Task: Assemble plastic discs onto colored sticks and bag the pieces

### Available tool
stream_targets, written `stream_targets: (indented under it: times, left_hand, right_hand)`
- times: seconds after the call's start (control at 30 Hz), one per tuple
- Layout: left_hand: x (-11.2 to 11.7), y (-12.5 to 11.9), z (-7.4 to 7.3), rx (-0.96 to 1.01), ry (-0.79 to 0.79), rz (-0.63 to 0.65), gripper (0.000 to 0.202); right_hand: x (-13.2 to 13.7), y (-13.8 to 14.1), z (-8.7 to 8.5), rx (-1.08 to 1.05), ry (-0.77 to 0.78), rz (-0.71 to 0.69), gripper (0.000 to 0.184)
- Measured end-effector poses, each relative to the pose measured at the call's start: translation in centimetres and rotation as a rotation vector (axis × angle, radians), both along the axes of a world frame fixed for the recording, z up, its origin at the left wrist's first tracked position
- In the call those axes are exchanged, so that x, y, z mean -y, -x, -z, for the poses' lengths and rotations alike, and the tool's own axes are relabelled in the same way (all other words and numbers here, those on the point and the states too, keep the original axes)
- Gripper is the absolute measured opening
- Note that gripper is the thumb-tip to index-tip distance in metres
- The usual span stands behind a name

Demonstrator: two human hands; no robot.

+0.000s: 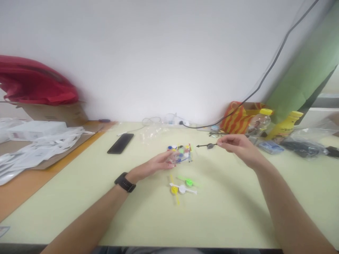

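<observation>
My right hand (238,147) pinches one end of a black arrow spinner (210,145) and holds it above the table, its arrowhead toward the left. My left hand (153,165), with a black watch on its wrist, has its thumb and fingers round a clear plastic bag (173,157). Small coloured plastic pieces (182,151) in blue, white, green, red and yellow are in or just behind that bag; I cannot tell which. Nearer to me lie a yellow arrow spinner (174,190), a white arrow spinner (182,189) and a green arrow spinner (189,182), the yellow and white ones overlapping.
A phone (120,143) lies at the left on the pale table (148,218). White packaging (37,144) and a red bag on a box (53,114) stand further left. Glasses (218,134), a striped bag (233,118), bottles (284,126) and a black cable (275,60) are at the right.
</observation>
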State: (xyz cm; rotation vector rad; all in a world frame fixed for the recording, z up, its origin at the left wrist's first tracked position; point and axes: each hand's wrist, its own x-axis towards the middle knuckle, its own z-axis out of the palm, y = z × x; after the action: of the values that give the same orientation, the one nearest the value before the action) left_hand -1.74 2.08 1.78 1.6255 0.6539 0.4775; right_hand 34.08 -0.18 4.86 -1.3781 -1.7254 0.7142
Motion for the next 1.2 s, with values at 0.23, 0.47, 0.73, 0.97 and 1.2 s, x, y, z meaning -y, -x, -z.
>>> stream_targets:
  times: [0.23, 0.47, 0.73, 0.97, 1.2]
  left_hand:
    - [0.2, -0.1, 0.6, -0.078, -0.155, -0.018, 0.065]
    - [0.2, -0.4, 0.9, -0.111, -0.278, 0.022, 0.068]
    - [0.6, -0.7, 0.6, -0.166, -0.331, 0.033, 0.065]
    - [0.5, -0.6, 0.2, -0.108, -0.293, 0.008, 0.067]
    - [0.7, -0.8, -0.4, -0.002, -0.17, -0.045, 0.059]
  right_hand:
    - [-0.4, 3.9, 0.6, 0.028, 0.048, -0.176, 0.026]
    - [-0.2, 7.0, 1.0, 0.031, 0.041, -0.253, 0.02]
    - [-0.2, 9.1, 1.8, -0.045, 0.04, -0.244, 0.023]
    - [0.6, 7.3, 0.0, 0.067, -0.107, -0.311, 0.039]
    - [1.6, 6.9, -0.5, 0.164, -0.047, -0.355, 0.032]
